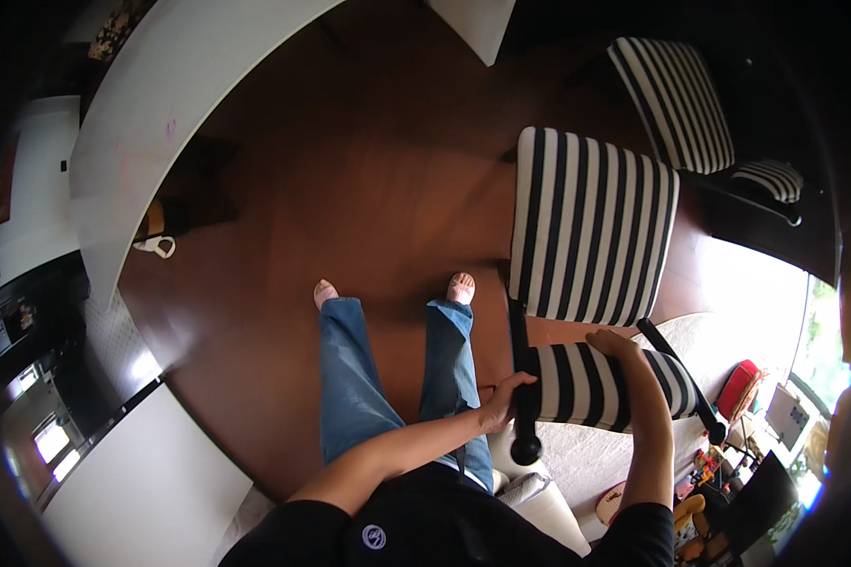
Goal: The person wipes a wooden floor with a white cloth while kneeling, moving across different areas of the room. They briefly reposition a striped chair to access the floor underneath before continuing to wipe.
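Note:
A dining chair with a black frame and a black-and-white striped seat cushion (596, 227) stands at my right. Its striped backrest (581, 386) is nearest to me, between two black posts with round knobs. My left hand (507, 404) is closed around the chair's left black post (525, 418). My right hand (613, 344) lies over the edge of the backrest, its fingers partly hidden by the hand itself.
Another striped chair (674, 106) is beyond, at the upper right by a dark surface. A white curved tabletop (163, 106) fills the upper left. A light rug (581, 453) and an off-white seat (549, 510) lie at the lower right, beside toys and a red bag (740, 390).

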The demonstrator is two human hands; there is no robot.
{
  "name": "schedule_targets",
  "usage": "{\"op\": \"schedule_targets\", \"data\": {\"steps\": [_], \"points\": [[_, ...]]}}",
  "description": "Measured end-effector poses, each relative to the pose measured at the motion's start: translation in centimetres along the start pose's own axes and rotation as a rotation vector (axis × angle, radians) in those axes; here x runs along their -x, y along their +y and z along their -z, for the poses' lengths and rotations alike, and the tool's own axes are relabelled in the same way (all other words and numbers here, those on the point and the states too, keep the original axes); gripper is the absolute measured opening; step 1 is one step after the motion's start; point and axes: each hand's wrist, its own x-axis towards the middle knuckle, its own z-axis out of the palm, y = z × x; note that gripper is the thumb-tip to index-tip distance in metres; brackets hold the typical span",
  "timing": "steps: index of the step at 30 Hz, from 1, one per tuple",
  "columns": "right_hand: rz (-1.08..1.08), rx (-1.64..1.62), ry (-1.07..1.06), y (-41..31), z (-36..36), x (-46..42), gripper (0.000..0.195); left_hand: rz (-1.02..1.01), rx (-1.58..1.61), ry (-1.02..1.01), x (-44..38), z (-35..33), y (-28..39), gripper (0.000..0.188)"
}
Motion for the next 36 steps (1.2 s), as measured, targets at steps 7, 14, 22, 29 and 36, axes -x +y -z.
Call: {"op": "schedule_targets", "data": {"steps": [7, 14, 22, 29, 36], "points": [[-0.064, 0.046, -0.074, 2.2, -2.6, -1.1, 0.034, -0.003, -0.069, 0.016, -0.7, -3.6, 1.2, 0.049], [-0.097, 0.119, -0.083, -0.3, 0.6, -2.8, 0.030, 0.030, -0.480, -0.122, -2.1, -1.7, 1.8, 0.066], [0.570, -0.371, 0.539, -18.6, 15.6, 3.9, 0.015, -0.433, -0.079, -0.112, 9.8, 9.8, 16.4, 0.038], [1.018, -0.845, 0.078, -50.9, 20.2, 12.8, 0.034, -1.033, 0.232, -0.142, 28.3, 17.0, 29.6, 0.056], [1.011, -1.269, -0.175, -75.5, 15.4, 15.4, 0.016, -1.340, 0.123, 0.246, 41.4, 28.8, 33.4, 0.039]]}}
